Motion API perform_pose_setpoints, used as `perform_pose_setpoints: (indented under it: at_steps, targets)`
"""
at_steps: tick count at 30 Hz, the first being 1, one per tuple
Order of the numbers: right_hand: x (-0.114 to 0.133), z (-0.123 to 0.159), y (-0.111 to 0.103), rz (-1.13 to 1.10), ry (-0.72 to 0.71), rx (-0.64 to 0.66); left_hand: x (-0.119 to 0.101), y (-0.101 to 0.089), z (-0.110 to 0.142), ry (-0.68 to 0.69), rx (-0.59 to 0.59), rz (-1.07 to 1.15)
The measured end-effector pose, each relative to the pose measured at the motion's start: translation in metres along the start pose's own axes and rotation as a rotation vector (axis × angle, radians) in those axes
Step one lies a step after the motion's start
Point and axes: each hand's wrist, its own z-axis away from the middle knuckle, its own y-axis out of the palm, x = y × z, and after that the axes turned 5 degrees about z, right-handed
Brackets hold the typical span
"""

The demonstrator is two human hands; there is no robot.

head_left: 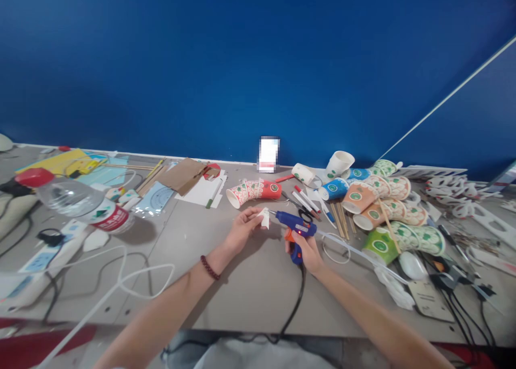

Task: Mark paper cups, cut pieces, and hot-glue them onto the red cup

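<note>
My right hand [307, 249] grips a blue glue gun [296, 224] by its handle, fingers near the orange trigger. A small red light glows on its body, and a black cord hangs from the handle. Between the fingertips of my left hand [242, 229] is a small white piece of paper [265, 218]. The gun's nozzle points left at this piece, very close to it; whether they touch I cannot tell. Just beyond my hands lies a row of red patterned paper cups [253, 190] stuck one into another on its side.
Stacked paper cups [381, 245], wooden sticks [342, 218], pens [308, 199] and black scissors [306, 215] lie to the right. On the left are a tilted-looking water bottle [88, 202], a power strip [48, 261], white cable and cardboard [185, 175]. A blurred phone [269, 155] leans against the blue wall.
</note>
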Motion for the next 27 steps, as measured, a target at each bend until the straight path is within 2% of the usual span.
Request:
perform_pose_setpoints:
  at_steps: [6, 16, 27]
  targets:
    - [0.0012, 0.0006, 0.0003, -0.005, -0.003, -0.002, 0.0006, -0.0025, -0.0017, -0.029, 0.024, 0.056]
    - [0.0001, 0.0004, -0.0005, -0.026, 0.022, -0.041, 0.0014, -0.0061, -0.0042, -0.048, -0.072, 0.01]
    - [0.0062, 0.0001, 0.0017, -0.03, 0.017, -0.008, 0.0002, -0.0008, -0.0004, -0.031, -0.022, -0.021]
